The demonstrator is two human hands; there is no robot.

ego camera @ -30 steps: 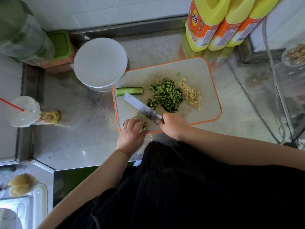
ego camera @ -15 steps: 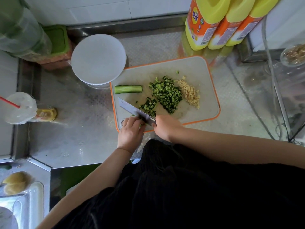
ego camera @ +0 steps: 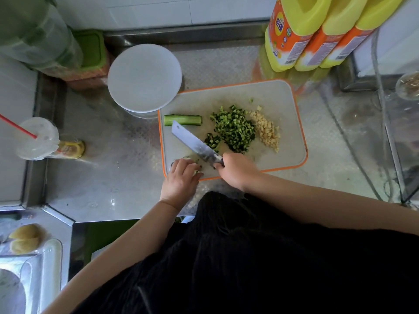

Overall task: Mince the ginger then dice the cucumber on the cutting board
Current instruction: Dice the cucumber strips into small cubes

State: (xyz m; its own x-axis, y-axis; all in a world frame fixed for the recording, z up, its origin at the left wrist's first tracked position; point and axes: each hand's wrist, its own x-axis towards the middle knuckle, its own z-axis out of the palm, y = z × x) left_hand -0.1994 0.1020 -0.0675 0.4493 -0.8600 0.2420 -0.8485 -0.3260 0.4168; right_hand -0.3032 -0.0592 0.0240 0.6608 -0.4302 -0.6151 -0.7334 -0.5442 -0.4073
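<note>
On the dimpled steel table (ego camera: 108,177), a round white lid (ego camera: 144,77) sits left of my orange-rimmed cutting board (ego camera: 292,109). My left hand (ego camera: 180,181) curls over a cucumber bit at the board's near edge. 1 long cucumber strip (ego camera: 182,120) lies at the far left; flat knife (ego camera: 195,142) w/ handle gripped in my right hand (ego camera: 235,169). Diced cucumber (ego camera: 233,130) heap mid-board, pale minced ginger (ego camera: 266,131) right of it.

Both bare forearms reach forward from a dark-clothed torso. The right hand (ego camera: 235,169) is closed around a knife handle, knuckles up; the left hand (ego camera: 180,181) lies palm down just beside it, its fingers (ego camera: 184,165) curled under.
</note>
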